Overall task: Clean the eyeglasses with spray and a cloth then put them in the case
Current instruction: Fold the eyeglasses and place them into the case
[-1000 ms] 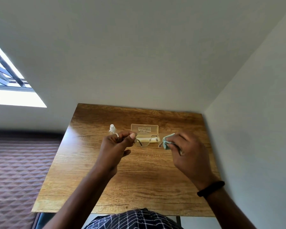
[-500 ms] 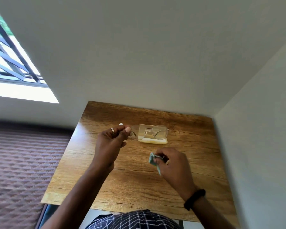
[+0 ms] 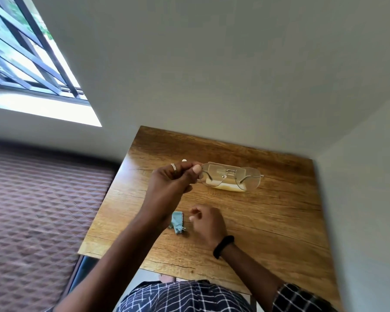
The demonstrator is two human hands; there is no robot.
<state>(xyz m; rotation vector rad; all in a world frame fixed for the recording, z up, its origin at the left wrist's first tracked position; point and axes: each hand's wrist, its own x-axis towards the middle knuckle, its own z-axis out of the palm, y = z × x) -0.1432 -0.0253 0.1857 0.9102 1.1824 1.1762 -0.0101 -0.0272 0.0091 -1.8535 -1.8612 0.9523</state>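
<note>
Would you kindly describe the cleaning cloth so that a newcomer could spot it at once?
On the wooden table, look toward its near edge, just left of the right hand. The cloth lies there: small, rumpled and pale blue-green, unlike the clear eyeglasses that the left hand holds farther back.

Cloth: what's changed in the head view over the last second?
The right hand left the lens, came down toward the person and let go of the cloth, which now lies on the table just beside it. Unchanged: the left hand keeps its grip on one end of the eyeglasses, held up near the case.
</note>
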